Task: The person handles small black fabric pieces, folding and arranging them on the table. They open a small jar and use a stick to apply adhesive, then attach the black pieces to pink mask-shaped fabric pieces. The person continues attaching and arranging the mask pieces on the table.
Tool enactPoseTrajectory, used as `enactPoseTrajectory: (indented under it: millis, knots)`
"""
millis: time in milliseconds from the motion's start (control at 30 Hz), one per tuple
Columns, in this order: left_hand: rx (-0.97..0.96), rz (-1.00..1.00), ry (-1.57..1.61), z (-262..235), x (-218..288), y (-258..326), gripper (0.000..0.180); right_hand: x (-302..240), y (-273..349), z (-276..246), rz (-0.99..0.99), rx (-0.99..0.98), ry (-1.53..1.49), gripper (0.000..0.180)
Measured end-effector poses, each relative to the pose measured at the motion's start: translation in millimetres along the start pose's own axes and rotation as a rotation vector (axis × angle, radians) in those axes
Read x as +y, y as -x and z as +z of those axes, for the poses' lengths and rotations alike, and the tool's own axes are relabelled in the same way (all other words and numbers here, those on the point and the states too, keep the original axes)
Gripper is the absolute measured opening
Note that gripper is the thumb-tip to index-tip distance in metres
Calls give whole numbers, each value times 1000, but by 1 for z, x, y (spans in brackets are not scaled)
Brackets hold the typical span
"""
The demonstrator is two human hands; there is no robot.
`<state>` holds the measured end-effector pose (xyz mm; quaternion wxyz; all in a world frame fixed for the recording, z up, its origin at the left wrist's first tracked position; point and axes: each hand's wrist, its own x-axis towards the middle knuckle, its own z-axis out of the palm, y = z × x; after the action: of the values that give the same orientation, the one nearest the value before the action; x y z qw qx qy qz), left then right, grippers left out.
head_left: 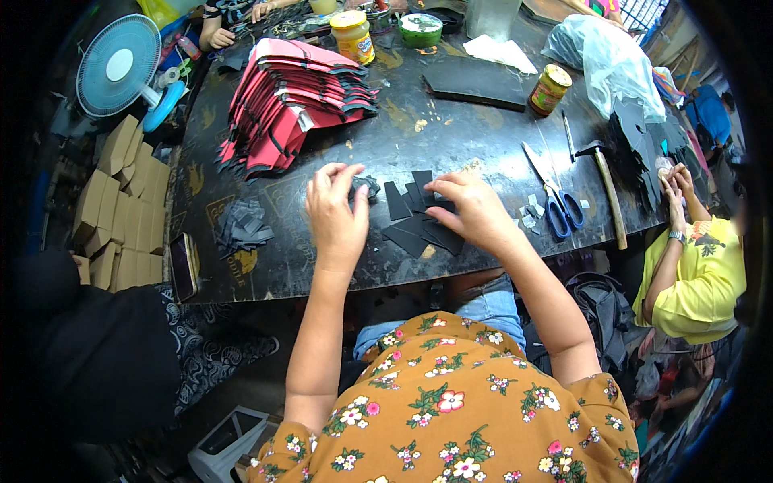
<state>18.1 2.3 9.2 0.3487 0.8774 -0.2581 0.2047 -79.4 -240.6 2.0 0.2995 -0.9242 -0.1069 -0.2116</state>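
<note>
both hands partly hide black pieces.

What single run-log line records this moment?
left hand: on small black piece | right hand: pressing black cut pieces | table: red-black stack, scissors, hammer

— What sits on the dark, glue-stained worktable?
— A red-and-black fabric stack, flat black cut pieces, blue-handled scissors, a wooden-handled hammer, two yellow-lidded jars, possibly glue.
</note>
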Motion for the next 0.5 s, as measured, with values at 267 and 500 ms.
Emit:
enactPoseTrajectory:
  millis: [267, 500]
  knots:
    - [-148, 59, 318, 14, 32, 19, 27, 9, 2, 17, 100, -28, 128, 24]
    - [-232, 54, 387, 34, 60, 15, 52, 13, 5, -23, 128, 194, 39, 26]
